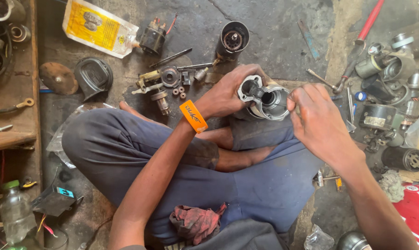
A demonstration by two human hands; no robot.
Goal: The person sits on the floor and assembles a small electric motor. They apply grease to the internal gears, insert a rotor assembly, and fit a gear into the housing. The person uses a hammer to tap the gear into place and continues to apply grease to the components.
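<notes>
Aluminium starter housing (pixel 264 99) over my crossed legs is being steadied by my left hand (pixel 228 92), its grip wrapping the flange, while my right hand (pixel 316 115) is pinching a thin pick (pixel 280 104) into the bore; the next move, I judge, calls for steady probing.

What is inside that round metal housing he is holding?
The metal housing shows a dark hollow bore. The right hand pokes a thin tool into it; the left hand covers its far side, hiding deeper parts.
</notes>
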